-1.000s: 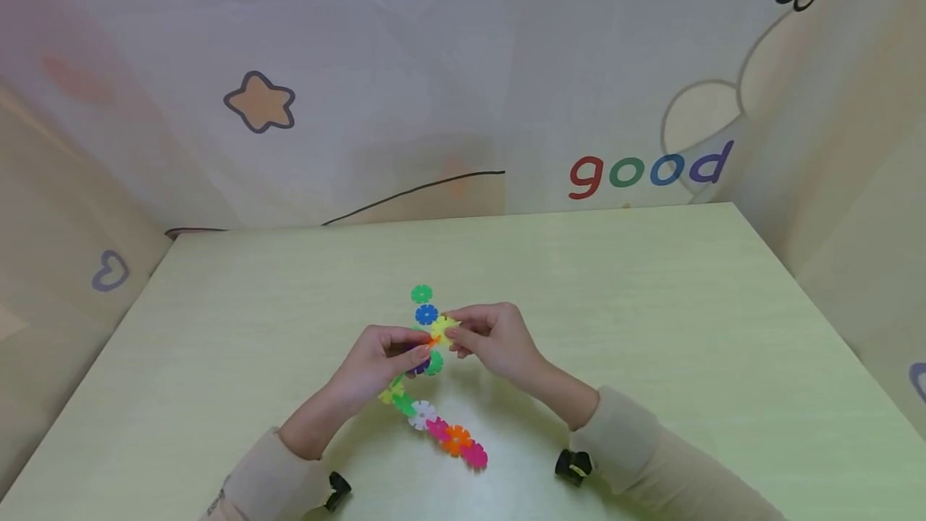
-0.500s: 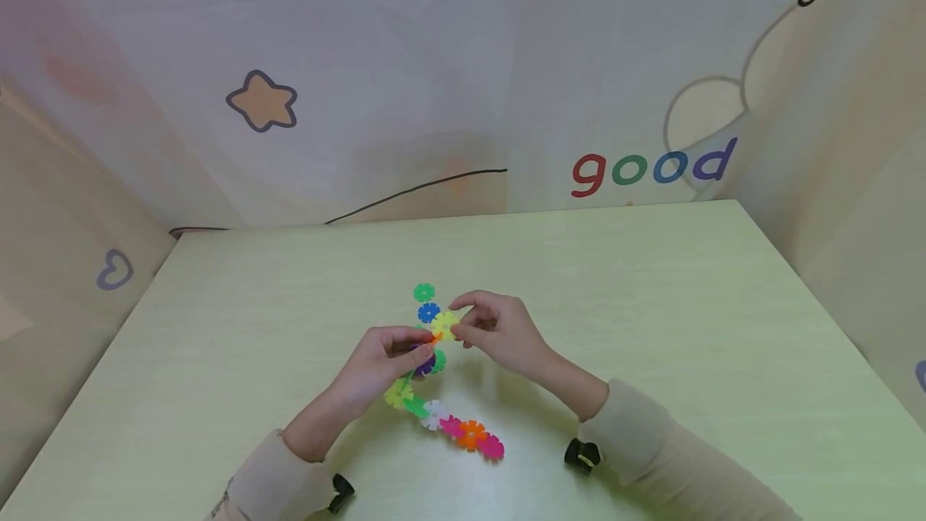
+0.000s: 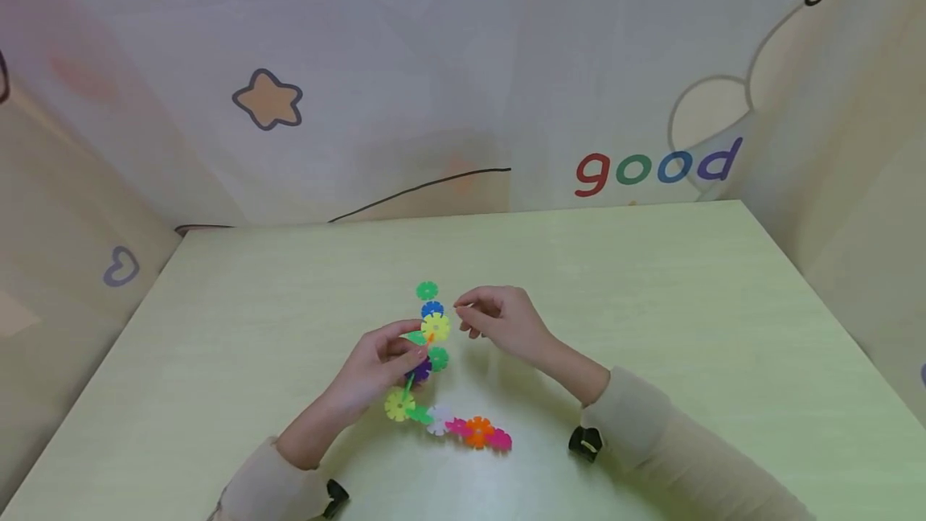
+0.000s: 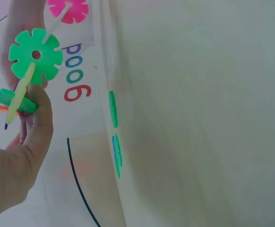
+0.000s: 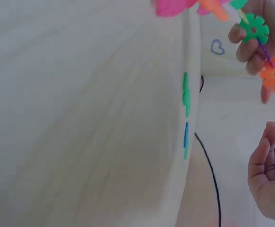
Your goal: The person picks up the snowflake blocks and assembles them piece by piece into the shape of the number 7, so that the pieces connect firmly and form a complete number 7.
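Observation:
My left hand (image 3: 391, 356) pinches a chain of interlocked, notched flower-shaped plastic discs near its top. Above the fingertips stands a yellow disc (image 3: 435, 327), joined to an orange disc (image 5: 274, 74). Around the hand are a green disc (image 3: 438, 358) and a purple disc (image 3: 421, 371). Below, the chain bends rightward through a yellow disc (image 3: 399, 404), a white disc (image 3: 438, 420) and an orange disc (image 3: 478, 432) to a pink disc (image 3: 500, 441). To the right, my right hand (image 3: 506, 320) hovers apart from the chain, fingers loosely bent, holding nothing.
Loose discs lie on the pale table (image 3: 651, 296) just beyond the left hand: a green disc (image 3: 427, 290) and a blue disc (image 3: 432, 309), with another green disc (image 4: 113, 109) nearby. A printed cloth (image 3: 405, 103) hangs behind the table.
My right hand has let go of the yellow disc and drawn back a little, up and right. The chain's lower end has swung rightward and slightly up.

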Demonstrator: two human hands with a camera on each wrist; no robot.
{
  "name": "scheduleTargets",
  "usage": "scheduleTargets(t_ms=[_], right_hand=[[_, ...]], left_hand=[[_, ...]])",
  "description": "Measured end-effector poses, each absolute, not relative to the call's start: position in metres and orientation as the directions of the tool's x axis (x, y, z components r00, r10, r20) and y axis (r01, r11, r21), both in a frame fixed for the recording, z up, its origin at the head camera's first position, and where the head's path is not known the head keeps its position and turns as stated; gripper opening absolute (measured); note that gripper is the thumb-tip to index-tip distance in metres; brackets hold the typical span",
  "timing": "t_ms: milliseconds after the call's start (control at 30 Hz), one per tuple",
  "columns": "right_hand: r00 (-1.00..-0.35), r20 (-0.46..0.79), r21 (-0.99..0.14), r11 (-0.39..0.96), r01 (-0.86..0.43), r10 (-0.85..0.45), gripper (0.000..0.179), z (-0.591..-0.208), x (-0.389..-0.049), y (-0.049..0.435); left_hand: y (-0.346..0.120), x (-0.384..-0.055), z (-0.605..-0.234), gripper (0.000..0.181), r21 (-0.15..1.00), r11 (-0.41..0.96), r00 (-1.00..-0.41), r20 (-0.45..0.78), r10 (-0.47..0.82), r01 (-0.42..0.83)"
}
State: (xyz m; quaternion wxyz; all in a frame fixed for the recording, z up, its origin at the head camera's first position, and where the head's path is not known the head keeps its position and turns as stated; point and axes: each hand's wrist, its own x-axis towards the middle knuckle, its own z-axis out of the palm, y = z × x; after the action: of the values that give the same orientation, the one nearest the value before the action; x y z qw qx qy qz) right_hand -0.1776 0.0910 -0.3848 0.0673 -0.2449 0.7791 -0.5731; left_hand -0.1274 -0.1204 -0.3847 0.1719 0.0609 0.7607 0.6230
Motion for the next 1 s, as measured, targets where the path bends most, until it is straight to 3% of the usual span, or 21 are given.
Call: scheduleTargets(t_ms=[367,633,1000], right_hand=[[-0.872,0.073,-0.788,0.508,-0.348,-0.485,0.021,-0.39,-0.222,0.078],[-0.848,-0.022,-0.741,0.578,-0.342,-0.53,0.029,-0.4,-0.25,0.061],[-0.875,-0.126,-0.677,0.685,-0.269,-0.467,0.035,-0.407,-0.28,0.037]], left_hand=[[-0.141,-0.122,-0.387,0.055,0.981,0.121,-0.924,-0.182,0.337,-0.149],[-0.149,-0.119,-0.386,0.054,0.98,0.106,-0.927,-0.193,0.321,-0.167],[-0.155,-0.115,-0.384,0.056,0.979,0.117,-0.931,-0.196,0.309,-0.167]])
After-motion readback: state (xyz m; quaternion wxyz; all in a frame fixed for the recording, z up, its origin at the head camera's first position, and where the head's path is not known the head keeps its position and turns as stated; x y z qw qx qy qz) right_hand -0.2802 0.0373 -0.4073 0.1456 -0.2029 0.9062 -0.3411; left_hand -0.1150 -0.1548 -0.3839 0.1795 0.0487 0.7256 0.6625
